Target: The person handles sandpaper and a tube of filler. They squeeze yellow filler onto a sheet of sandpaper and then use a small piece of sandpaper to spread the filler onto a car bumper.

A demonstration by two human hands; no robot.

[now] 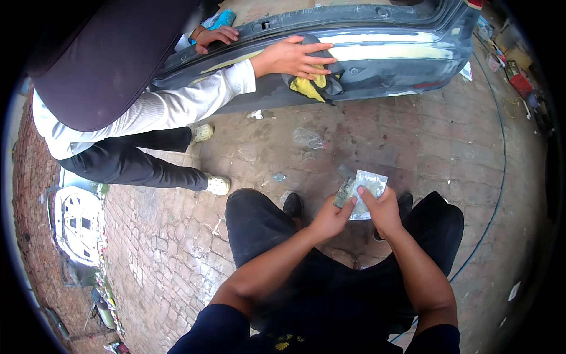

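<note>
Above the ground between my knees, my left hand [331, 219] and my right hand [383, 211] are close together, both closed with thumbs on top. My right hand pinches a pale, silvery square sheet [370, 178] that looks like a flat packet. In my left hand's fingers is a mottled grey-green flat piece [344, 193], against the sheet's left side. Whether the two are joined I cannot tell. Ahead is a grey car bumper [407, 74] with pale yellow filler patches. Another person's hand [295, 58] presses a yellow and grey cloth [309, 87] against it.
The other person, in a dark cap [112, 59] and white sleeves, stands at the left. A clear plastic bottle [309, 138] lies on the brick paving [171, 236]. A hose [503, 153] curves along the right. Clutter with a red box [521, 84] sits at the far right.
</note>
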